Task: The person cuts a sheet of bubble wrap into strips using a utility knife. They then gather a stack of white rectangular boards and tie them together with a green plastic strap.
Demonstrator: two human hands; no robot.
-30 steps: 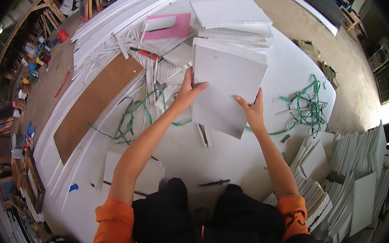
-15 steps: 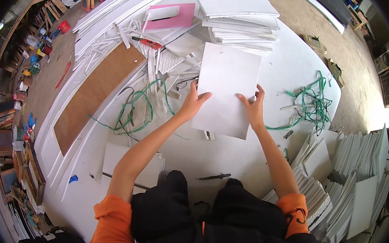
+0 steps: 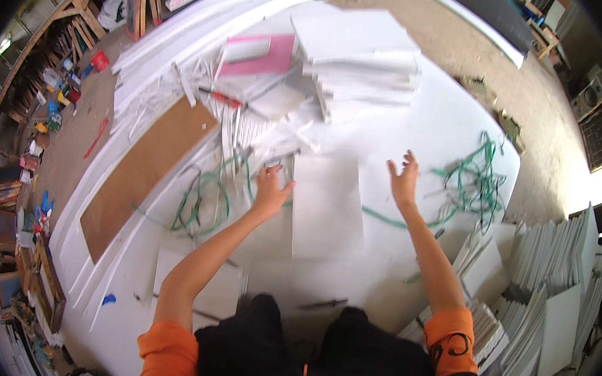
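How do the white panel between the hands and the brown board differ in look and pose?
The panel is white, the board brown. The panel is a compact rectangle; the board is a longer strip. The panel points nearly straight away from the person, while the board slants, its far end toward the right. Both look flat and thin.

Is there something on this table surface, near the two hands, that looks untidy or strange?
Yes. The green string lies tangled right of the right hand, and white scraps lie jumbled beyond the left hand, unlike the stacked boards.
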